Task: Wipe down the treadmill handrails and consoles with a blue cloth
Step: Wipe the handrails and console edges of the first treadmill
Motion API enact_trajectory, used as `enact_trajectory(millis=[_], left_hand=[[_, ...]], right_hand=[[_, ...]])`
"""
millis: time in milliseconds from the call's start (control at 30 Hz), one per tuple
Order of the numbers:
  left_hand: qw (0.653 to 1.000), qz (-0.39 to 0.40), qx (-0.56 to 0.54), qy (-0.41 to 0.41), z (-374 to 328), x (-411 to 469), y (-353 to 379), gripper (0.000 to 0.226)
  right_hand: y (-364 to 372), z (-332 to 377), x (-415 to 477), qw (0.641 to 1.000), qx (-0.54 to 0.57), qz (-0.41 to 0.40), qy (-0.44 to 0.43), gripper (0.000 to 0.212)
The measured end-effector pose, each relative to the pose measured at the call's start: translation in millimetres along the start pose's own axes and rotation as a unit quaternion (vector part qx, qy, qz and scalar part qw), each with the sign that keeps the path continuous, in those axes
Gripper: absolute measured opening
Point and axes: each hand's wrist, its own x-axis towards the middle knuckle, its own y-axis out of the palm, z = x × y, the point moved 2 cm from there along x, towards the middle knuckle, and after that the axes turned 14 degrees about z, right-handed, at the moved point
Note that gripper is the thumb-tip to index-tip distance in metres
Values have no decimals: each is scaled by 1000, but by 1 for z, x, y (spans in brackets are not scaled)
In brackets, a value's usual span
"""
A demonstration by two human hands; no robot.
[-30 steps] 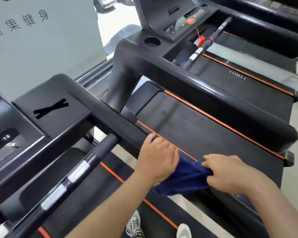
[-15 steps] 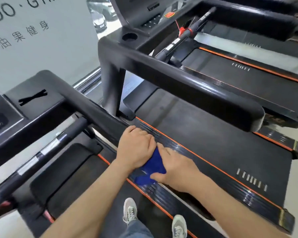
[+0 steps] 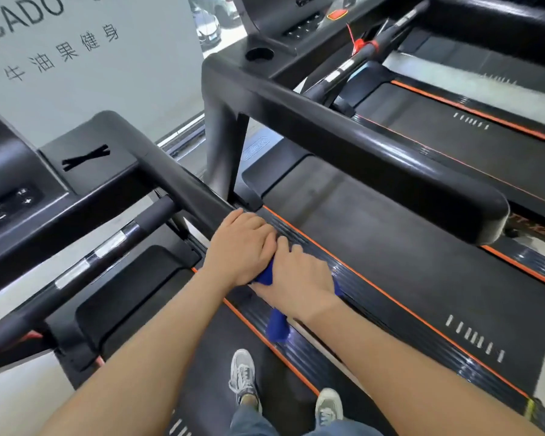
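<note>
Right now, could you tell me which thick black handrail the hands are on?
The nearer handrail, below the taped-X console: the left hand and right hand hold the blue cloth there; the farther rail is untouched.

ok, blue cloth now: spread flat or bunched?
Bunched. The blue cloth is wadded under the left hand and right hand, mostly hidden; a narrow tail hangs below the right wrist.

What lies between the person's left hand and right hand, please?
In the head view, the blue cloth is bunched between the left hand and right hand, a tail hanging below the right wrist.
</note>
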Motion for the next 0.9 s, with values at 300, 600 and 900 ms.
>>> enact_trajectory(millis=[300, 600, 900], left_hand=[[999, 35, 0, 31, -78, -6, -8, 37], [990, 88, -24, 105, -149, -21, -3, 45], [989, 20, -120, -83, 34, 13, -9, 46]], right_hand=[[7, -71, -50, 991, 75, 108, -26, 100], [8, -125, -101, 953, 188, 233, -36, 52], [-3, 14, 11, 999, -38, 20, -31, 73]])
